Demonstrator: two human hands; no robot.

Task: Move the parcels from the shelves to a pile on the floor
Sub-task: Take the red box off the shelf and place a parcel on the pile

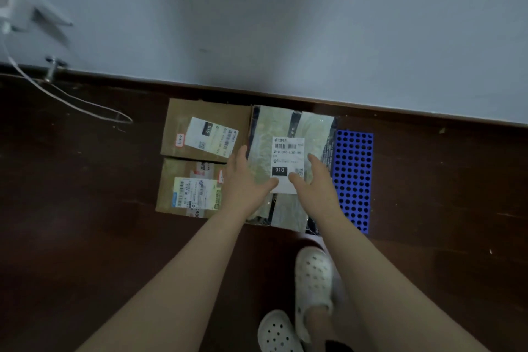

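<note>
open hands over the wrapped parcel on the floor

reaching down with left hand (245, 177) and right hand (314, 180) side by side, fingers straight and slightly spread, gripping nothing. resting on or just above the wrapped parcel (265, 128); cannot tell whether touching. overlapping the lower corners of its white label (287, 151) with both thumbs, on either side of the black "010" patch

lying flat on the dark wooden floor (85, 208), wrapped in shiny greenish plastic with black tape, far end close to the skirting of the pale wall (285, 23)

against its left edge, two more parcels, one behind the other: far cardboard box (205, 114) with a tilted white label, near cardboard box (168, 180) with a yellowish label, the two touching

just beside its right edge, a blue perforated panel (354, 180), flat on the floor

nearer the camera, between the forearms, one white clog (313, 280), and a second clog (277, 331) at the bottom edge

far left, a thin pale cable (71, 100) trailing across the floor, and a small metal doorstop (53, 68) by the skirting
</note>
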